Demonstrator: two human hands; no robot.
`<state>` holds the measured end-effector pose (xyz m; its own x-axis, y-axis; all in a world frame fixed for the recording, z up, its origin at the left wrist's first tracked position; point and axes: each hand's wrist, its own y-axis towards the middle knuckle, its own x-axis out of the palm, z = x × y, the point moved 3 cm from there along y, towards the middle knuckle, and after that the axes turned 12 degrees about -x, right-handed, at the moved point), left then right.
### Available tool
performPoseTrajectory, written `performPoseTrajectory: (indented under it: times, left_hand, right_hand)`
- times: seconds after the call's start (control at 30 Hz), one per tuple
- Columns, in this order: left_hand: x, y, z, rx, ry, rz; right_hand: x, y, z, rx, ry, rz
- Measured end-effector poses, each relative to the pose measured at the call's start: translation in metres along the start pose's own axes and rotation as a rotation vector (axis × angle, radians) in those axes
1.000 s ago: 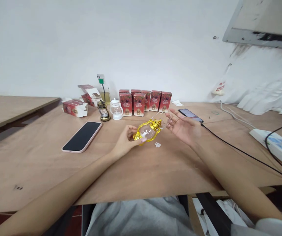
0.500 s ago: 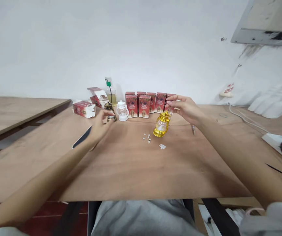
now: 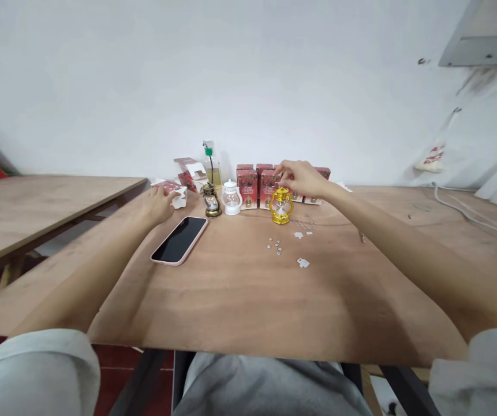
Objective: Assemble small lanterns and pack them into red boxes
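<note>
My right hand [image 3: 302, 178] pinches the top of a small gold lantern [image 3: 281, 218], which stands upright at the back of the table, in front of the red boxes. Over the red carton [image 3: 181, 199] at the back left reaches my left hand [image 3: 160, 205], its fingers apart; whether they touch the carton I cannot tell. A bronze lantern [image 3: 212, 203] and a white lantern [image 3: 231, 199] stand side by side between my hands. A phone with a pink case [image 3: 180, 241] lies in front of my left hand.
Several red boxes [image 3: 247, 188] line the wall. Behind the bronze lantern are an opened carton [image 3: 191, 173] and a pump bottle [image 3: 213, 173]. Several button cells [image 3: 278, 243] and a white paper piece [image 3: 303, 263] lie mid-table. A cable [image 3: 460, 211] runs along the right.
My right hand has set the gold lantern upright, farther back and left. My left hand has gone from beside the bronze lantern to the red carton. The view has turned slightly left.
</note>
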<state>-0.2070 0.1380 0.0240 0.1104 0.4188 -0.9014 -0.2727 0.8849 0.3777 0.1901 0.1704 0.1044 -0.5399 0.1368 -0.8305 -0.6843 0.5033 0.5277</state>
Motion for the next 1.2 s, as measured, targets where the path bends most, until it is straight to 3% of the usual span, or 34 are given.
performPoseTrajectory:
  times: [0.17,0.3,0.43,0.53,0.6,0.63,0.7,0.77,0.83,0.93,1.1,1.2]
  left_hand:
    - [0.007,0.014,0.006,0.101,0.21,0.01]
    - [0.003,0.005,0.001,0.173,0.285,0.071]
    - [-0.013,-0.014,-0.011,0.125,0.194,0.264]
    - [-0.029,-0.028,-0.008,0.023,0.151,0.421]
    - [-0.043,-0.04,0.013,0.028,0.099,0.606]
    - [-0.049,-0.05,0.03,0.114,0.071,0.703]
    - [-0.059,-0.076,0.074,0.375,0.042,0.898]
    - [-0.062,-0.109,0.12,0.646,0.024,0.983]
    - [-0.058,-0.141,0.159,0.859,0.01,0.975]
    - [-0.045,-0.179,0.191,0.915,-0.056,0.928]
    - [-0.023,-0.207,0.202,1.077,-0.102,0.816]
    - [-0.016,-0.21,0.2,1.055,-0.192,0.757]
  right_hand:
    - [0.009,-0.013,-0.019,-0.209,-0.362,-0.074]
    - [0.022,-0.036,-0.037,-0.327,-0.519,-0.141]
    - [0.031,-0.062,-0.054,-0.335,-0.411,-0.108]
    - [0.034,-0.076,-0.064,-0.223,-0.12,-0.053]
    - [0.038,-0.081,-0.07,-0.079,0.208,-0.046]
    - [0.04,-0.084,-0.072,0.009,0.39,-0.06]
    - [0.048,-0.088,-0.079,0.196,0.748,-0.094]
    - [0.054,-0.093,-0.086,0.359,1.074,-0.086]
    - [0.06,-0.099,-0.092,0.467,1.339,-0.023]
    - [0.068,-0.109,-0.095,0.531,1.545,0.078]
    - [0.087,-0.123,-0.096,0.562,1.581,0.096]
    - [0.098,-0.128,-0.101,0.572,1.526,0.123]
